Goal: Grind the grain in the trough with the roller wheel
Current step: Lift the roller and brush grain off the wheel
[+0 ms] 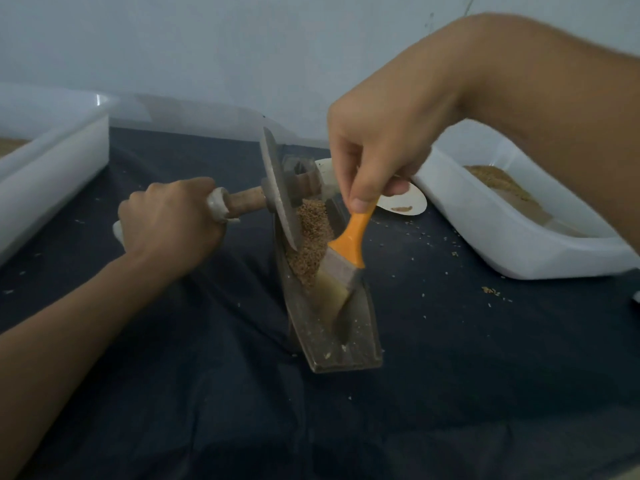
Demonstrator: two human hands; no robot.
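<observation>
left hand (169, 220) wraps round the wooden handle (242, 202) of the roller wheel (278, 188) | wheel stands tilted in the trough (332, 327) on the dark cloth (207, 393) | grain (311, 237) sits in the trough beside the wheel | right hand (388, 140) pinches an orange brush (346, 261), bristles down in the trough by the grain | white tub (519, 244) at right has some grain in it
</observation>
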